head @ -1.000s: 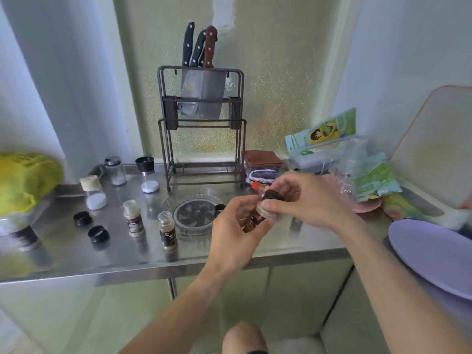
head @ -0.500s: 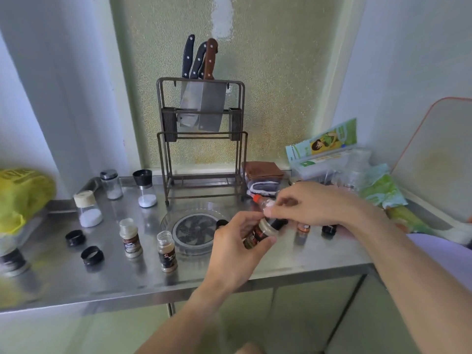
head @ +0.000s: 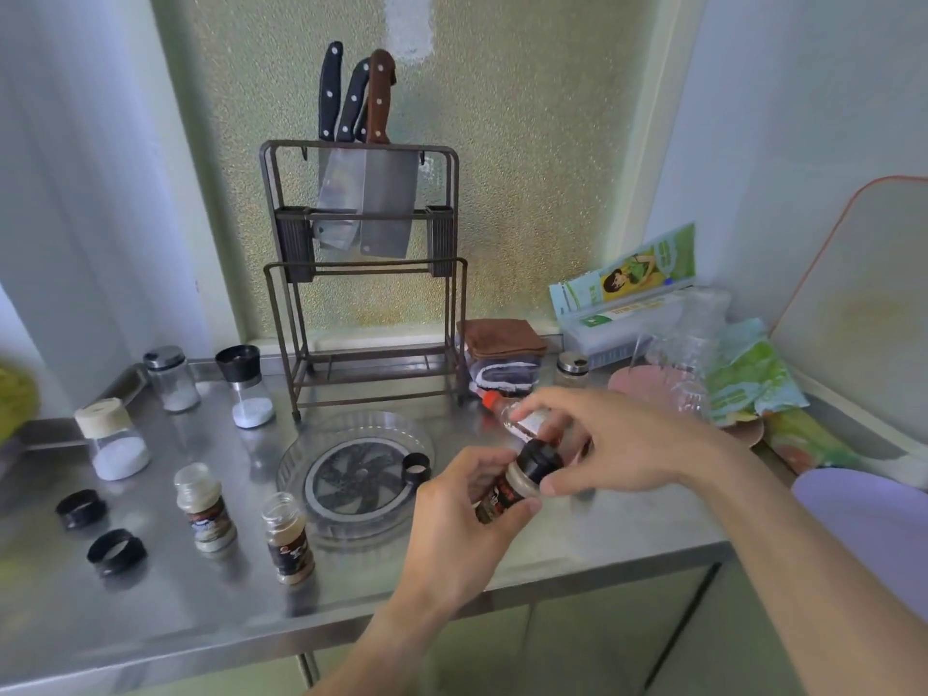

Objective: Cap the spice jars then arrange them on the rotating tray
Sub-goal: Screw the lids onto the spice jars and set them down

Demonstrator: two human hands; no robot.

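My left hand [head: 454,529] grips a small spice jar [head: 502,497] with a dark label, tilted above the counter's front. My right hand [head: 610,447] pinches a black cap [head: 540,457] at the jar's mouth. The clear rotating tray [head: 351,474] lies just left of my hands with a black cap [head: 417,468] on its right side. Two uncapped jars [head: 206,507] [head: 288,540] stand left of the tray. Two more black caps [head: 80,508] [head: 116,551] lie at far left. A red-capped bottle [head: 507,414] lies behind my right hand.
Three capped shakers with white powder [head: 113,439] [head: 170,378] [head: 246,386] stand at the back left. A knife rack [head: 364,273] rises behind the tray. Folded cloths [head: 502,354], a small metal-lidded jar [head: 572,369], packets and a pink plate [head: 648,389] crowd the back right.
The view has tilted down and nearer to the counter. My hands stay together on the jar, and the black cap now sits against the jar's mouth.
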